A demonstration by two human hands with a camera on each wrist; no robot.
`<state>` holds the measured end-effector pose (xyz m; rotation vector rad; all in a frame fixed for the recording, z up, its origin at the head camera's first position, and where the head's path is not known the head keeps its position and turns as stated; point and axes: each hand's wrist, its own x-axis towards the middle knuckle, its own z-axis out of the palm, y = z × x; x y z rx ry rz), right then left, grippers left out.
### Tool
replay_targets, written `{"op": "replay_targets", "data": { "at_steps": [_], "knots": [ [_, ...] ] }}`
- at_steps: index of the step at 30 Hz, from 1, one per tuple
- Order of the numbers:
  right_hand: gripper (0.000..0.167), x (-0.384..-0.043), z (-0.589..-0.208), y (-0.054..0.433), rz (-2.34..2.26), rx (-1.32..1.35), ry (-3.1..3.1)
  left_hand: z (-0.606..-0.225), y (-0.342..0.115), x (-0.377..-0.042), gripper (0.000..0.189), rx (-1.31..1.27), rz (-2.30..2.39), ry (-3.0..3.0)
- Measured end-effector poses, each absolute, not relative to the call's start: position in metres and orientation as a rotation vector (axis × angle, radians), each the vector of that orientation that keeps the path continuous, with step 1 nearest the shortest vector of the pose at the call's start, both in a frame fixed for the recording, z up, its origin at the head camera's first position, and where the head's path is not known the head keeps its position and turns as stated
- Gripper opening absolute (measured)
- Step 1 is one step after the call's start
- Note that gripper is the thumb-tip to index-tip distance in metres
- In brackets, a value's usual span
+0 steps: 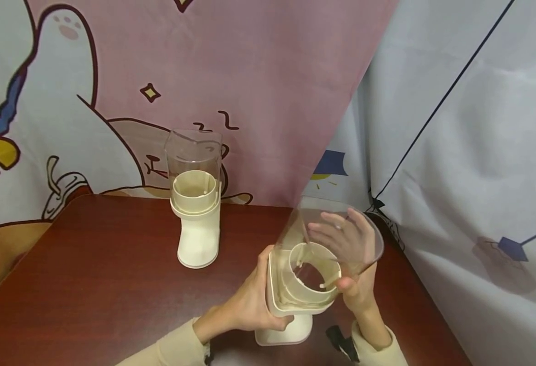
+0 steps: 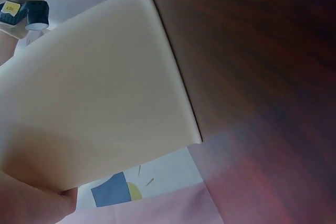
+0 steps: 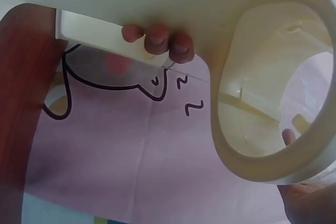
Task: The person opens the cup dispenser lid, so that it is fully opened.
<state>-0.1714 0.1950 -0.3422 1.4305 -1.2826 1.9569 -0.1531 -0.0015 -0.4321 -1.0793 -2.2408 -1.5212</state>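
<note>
My left hand [image 1: 251, 300] grips the side of a cream plastic dispenser stand [image 1: 290, 330], which is tilted, with its round inner ring facing up toward the head camera. Its fingertips [image 3: 157, 43] curl over the edge of the stand in the right wrist view. A clear container [image 1: 297, 223] rises from around the ring. My right hand [image 1: 363, 284] holds this container from the right, thumb at its lower near side and fingers spread behind it, visible through the clear wall. The stand's broad flat side [image 2: 105, 82] fills much of the left wrist view.
A second cream dispenser [image 1: 198, 239] with its clear container [image 1: 193, 147] stands upright at the back left of the dark red table [image 1: 89, 284]. Printed cloth [image 1: 268, 76] hangs behind the table, and white cloth [image 1: 469, 152] hangs along the right side.
</note>
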Motion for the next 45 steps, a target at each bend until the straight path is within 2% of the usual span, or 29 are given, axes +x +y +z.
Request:
{"op": "replay_targets", "data": {
  "at_steps": [10,14,16,19,25,28,36,45],
  "knots": [
    [0.100,-0.172,-0.339,0.195,1.916,1.475,-1.249,-0.432,-0.003,-0.153,0.135,-1.085,-1.538,-2.225],
    [0.092,-0.174,-0.330,0.209,2.091,1.437,-1.023,-0.432,-0.002,-0.154,0.134,-1.098,-1.513,-2.205],
    [0.086,-0.175,-0.324,0.221,2.159,1.327,-0.898,-0.432,-0.001,-0.155,0.133,-1.102,-1.504,-2.196],
    [0.081,-0.180,-0.320,0.242,2.147,1.018,-0.873,-0.431,-0.001,-0.156,0.133,-1.096,-1.494,-2.197],
    [0.087,-0.210,-0.345,0.280,1.866,0.202,-1.376,-0.432,-0.002,-0.154,0.133,-1.078,-1.566,-2.227],
    [0.092,-0.224,-0.366,0.292,1.696,-0.072,-1.682,-0.433,-0.003,-0.152,0.132,-1.070,-1.615,-2.237],
    [0.110,-0.243,-0.405,0.309,1.261,-0.298,-2.164,-0.435,-0.003,-0.153,0.133,-1.095,-1.574,-2.213],
    [0.114,-0.251,-0.426,0.315,1.127,-0.375,-2.387,-0.434,-0.003,-0.154,0.132,-1.131,-1.536,-2.192]
  ]
}}
